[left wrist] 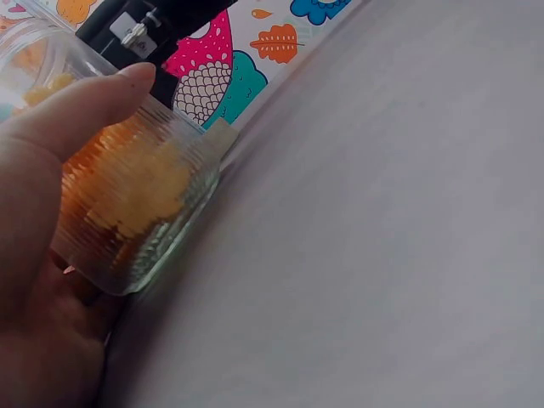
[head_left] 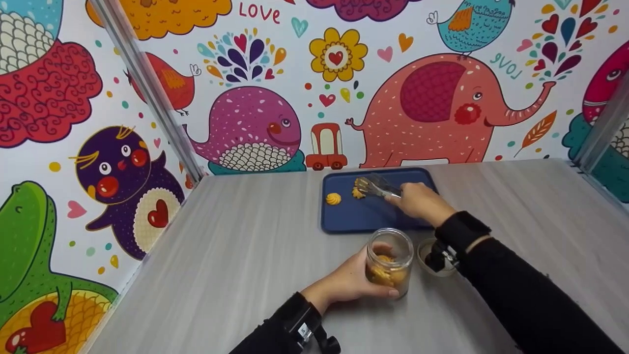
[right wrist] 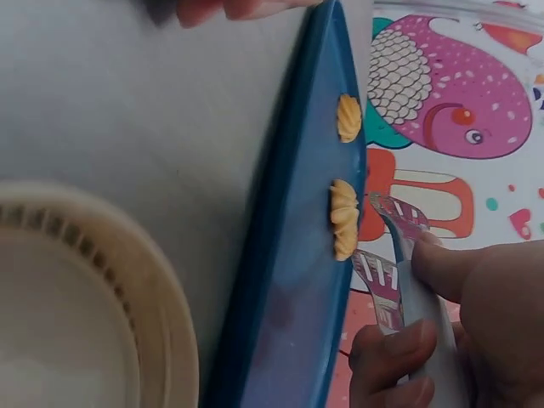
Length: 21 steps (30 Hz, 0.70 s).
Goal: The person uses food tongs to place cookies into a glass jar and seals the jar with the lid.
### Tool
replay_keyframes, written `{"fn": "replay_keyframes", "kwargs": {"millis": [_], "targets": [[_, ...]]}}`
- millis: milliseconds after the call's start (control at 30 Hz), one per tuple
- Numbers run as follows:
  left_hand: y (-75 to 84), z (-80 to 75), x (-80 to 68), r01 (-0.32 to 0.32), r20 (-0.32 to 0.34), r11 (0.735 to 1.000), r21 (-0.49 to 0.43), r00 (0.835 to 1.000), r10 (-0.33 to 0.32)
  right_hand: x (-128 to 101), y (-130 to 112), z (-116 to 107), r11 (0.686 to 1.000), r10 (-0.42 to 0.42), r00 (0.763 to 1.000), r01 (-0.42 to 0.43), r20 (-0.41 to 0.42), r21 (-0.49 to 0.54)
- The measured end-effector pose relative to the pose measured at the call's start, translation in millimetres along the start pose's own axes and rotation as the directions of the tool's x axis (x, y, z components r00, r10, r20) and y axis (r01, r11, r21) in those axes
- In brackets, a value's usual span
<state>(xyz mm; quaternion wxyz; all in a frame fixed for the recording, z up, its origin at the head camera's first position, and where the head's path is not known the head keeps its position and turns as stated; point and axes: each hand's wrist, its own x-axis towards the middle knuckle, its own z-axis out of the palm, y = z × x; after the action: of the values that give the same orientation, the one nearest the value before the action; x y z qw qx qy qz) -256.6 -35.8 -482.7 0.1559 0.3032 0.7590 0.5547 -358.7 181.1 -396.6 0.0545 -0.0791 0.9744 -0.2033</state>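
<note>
The person's left hand (head_left: 346, 285) is wrapped around a small glass jar (head_left: 389, 262) that stands upright on the grey table (head_left: 236, 255), near the front edge; the thumb (left wrist: 81, 106) lies along the ribbed glass and the palm cups the side, so the grasp is firm rather than loose. The jar is open at the top and holds a small heap of orange-yellow cookies (left wrist: 127, 191) piled in its lower half. Just to the right of the jar, touching or nearly so, a cream-coloured lid (head_left: 432, 255) lies on the table, partly hidden under the right wrist. The right hand (head_left: 417, 201) reaches forward over a dark blue tray (head_left: 344, 221) that sits at the far side of the table against the painted wall. Its fingers (right wrist: 399, 348) are curled round a pair of clear plastic tongs (head_left: 376, 186), pinching the two arms between thumb and fingers. The tips of the tongs are at a swirled cookie (head_left: 358, 192) lying on the tray; whether they already squeeze it or only touch it I cannot tell. A second cookie (head_left: 333, 198) of the same kind lies on the tray a little to the left, apart from the tongs
</note>
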Motion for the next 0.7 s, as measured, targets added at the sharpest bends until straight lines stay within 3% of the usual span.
{"fn": "replay_keyframes", "kwargs": {"millis": [533,700], "targets": [[-1.6,0.0,0.1,-0.024,-0.005,0.999,-0.029,1.000,0.024,14.2,-14.5,18.9,0.996,0.062,0.998,-0.061,0.008,-0.065],[-2.5,0.2,0.9,-0.020,-0.009,0.999,-0.028,1.000,0.019,15.7,-13.7,24.5,0.995,0.017,1.000,-0.018,-0.013,-0.100]]}}
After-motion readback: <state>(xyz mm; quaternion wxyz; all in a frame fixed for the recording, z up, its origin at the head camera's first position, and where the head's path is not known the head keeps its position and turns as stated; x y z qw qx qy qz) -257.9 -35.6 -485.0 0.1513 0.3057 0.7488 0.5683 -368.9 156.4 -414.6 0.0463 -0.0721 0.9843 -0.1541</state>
